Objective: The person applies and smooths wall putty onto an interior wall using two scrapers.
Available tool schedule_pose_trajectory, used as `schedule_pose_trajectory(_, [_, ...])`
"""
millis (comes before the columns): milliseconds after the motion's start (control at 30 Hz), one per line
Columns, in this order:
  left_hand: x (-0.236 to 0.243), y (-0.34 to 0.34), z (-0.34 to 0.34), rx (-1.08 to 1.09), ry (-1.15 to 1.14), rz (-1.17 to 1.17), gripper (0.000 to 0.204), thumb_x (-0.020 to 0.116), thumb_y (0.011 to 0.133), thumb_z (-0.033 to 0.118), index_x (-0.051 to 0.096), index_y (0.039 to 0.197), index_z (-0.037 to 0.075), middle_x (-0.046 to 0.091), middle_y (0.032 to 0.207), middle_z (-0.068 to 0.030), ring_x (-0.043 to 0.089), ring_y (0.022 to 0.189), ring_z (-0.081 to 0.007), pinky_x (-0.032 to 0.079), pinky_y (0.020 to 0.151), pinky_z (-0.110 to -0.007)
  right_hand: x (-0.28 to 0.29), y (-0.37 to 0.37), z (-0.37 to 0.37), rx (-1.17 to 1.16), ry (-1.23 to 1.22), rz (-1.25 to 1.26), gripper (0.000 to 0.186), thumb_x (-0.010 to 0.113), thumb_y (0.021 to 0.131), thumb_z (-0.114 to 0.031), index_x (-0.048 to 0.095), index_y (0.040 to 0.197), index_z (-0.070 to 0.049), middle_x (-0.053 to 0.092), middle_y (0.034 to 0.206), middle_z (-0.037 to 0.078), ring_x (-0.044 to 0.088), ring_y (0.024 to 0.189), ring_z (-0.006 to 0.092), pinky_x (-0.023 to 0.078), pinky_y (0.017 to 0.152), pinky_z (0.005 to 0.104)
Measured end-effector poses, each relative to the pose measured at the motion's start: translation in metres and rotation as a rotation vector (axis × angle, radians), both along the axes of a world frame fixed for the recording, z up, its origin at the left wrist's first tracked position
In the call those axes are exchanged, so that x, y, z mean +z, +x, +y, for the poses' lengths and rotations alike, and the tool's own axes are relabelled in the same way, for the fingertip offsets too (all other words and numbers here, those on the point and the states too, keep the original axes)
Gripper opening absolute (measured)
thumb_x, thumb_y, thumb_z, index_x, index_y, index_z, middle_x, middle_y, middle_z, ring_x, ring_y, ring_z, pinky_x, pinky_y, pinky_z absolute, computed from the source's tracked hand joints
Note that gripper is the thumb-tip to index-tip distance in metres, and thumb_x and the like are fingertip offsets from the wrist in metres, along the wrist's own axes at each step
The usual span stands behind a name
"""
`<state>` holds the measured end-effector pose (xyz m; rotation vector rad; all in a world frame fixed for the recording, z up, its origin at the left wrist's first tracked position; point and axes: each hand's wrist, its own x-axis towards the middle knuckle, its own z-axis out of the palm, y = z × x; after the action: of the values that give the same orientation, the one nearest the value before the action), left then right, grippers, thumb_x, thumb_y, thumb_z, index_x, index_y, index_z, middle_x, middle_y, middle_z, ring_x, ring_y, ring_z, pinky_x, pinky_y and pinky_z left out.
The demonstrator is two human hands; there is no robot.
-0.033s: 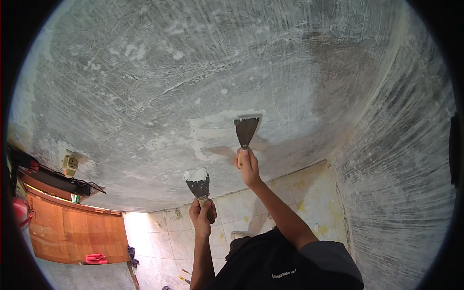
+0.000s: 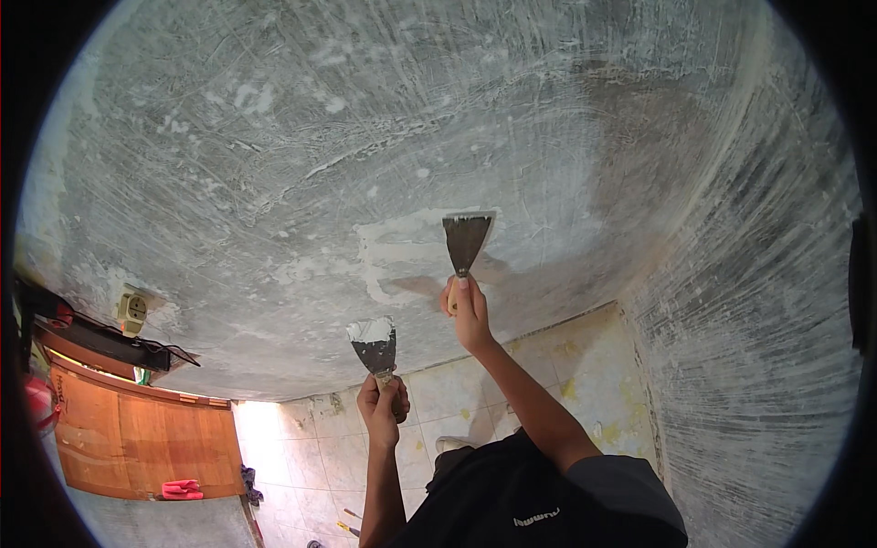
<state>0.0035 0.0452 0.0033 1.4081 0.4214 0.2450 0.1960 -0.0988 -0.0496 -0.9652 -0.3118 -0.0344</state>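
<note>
My right hand (image 2: 470, 309) is closed round the wooden handle of a putty knife (image 2: 467, 242). Its dark blade fans out against the grey wall (image 2: 301, 173), with a little white filler along the tip. Under and beside that blade lies a pale patch of filler (image 2: 402, 230), smeared on the wall. Lower and to the left, my left hand (image 2: 383, 402) grips a second putty knife (image 2: 375, 352), blade up. A thick white load of filler (image 2: 372, 330) covers the end of this blade, which looks apart from the patch.
A socket (image 2: 133, 310) is mounted on the wall at left, above dark cables. Below it stands a wooden cabinet (image 2: 146, 429) with a pink cloth (image 2: 182, 490) on it. The tiled floor (image 2: 356, 447) meets the wall's foot. Another rough grey wall (image 2: 740, 365) rises at right.
My right hand and its putty knife have shifted very slightly up the wall. My left hand and its loaded putty knife have not visibly moved.
</note>
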Motion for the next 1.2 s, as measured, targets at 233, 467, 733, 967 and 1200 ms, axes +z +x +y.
schedule_pose_trajectory(233, [-0.001, 0.006, -0.004, -0.029, -0.013, -0.008, 0.022, 0.059, 0.099, 0.011, 0.065, 0.119, 0.003, 0.063, 0.078, -0.0051, 0.054, 0.054, -0.0102, 0.041, 0.043, -0.024, -0.038, -0.009, 0.006, 0.053, 0.045, 0.076, 0.041, 0.03, 0.116, -0.043, 0.049, 0.098, -0.011, 0.053, 0.072, 0.004, 0.044, 0.061, 0.0106, 0.038, 0.057, 0.0278])
schedule_pose_trajectory(467, [-0.002, 0.006, -0.006, -0.026, 0.01, 0.0, 0.023, 0.058, 0.099, 0.011, 0.065, 0.12, 0.003, 0.063, 0.08, -0.0052, 0.055, 0.056, -0.0106, 0.043, 0.045, -0.025, -0.025, 0.005, 0.001, 0.016, 0.125, 0.087, 0.044, 0.029, 0.116, -0.046, 0.05, 0.099, -0.011, 0.052, 0.069, 0.005, 0.045, 0.06, 0.0112, 0.037, 0.056, 0.0279])
schedule_pose_trajectory(733, [-0.001, 0.01, -0.009, 0.001, 0.025, -0.018, 0.024, 0.058, 0.098, 0.011, 0.065, 0.12, 0.002, 0.063, 0.079, -0.005, 0.055, 0.056, -0.011, 0.044, 0.046, -0.026, -0.017, -0.007, 0.003, 0.066, 0.116, 0.105, 0.047, 0.028, 0.116, -0.049, 0.05, 0.099, -0.011, 0.053, 0.069, 0.005, 0.045, 0.059, 0.0111, 0.037, 0.056, 0.0269])
schedule_pose_trajectory(967, [0.005, 0.014, -0.016, -0.041, -0.003, -0.018, 0.017, 0.059, 0.101, 0.011, 0.064, 0.115, 0.002, 0.063, 0.076, -0.005, 0.052, 0.052, -0.0084, 0.04, 0.043, -0.023, -0.028, -0.005, 0.005, 0.121, 0.187, 0.171, 0.042, 0.033, 0.116, -0.044, 0.049, 0.097, -0.01, 0.051, 0.071, 0.003, 0.043, 0.059, 0.0096, 0.035, 0.055, 0.0263])
schedule_pose_trajectory(1200, [0.003, 0.01, -0.005, -0.081, 0.011, -0.005, 0.02, 0.058, 0.1, 0.01, 0.065, 0.117, 0.002, 0.063, 0.079, -0.0049, 0.052, 0.054, -0.0098, 0.042, 0.046, -0.025, -0.013, -0.06, -0.044, 0.195, 0.087, 0.118, 0.041, 0.037, 0.116, -0.041, 0.05, 0.094, -0.009, 0.049, 0.069, 0.002, 0.041, 0.058, 0.0083, 0.033, 0.054, 0.0256])
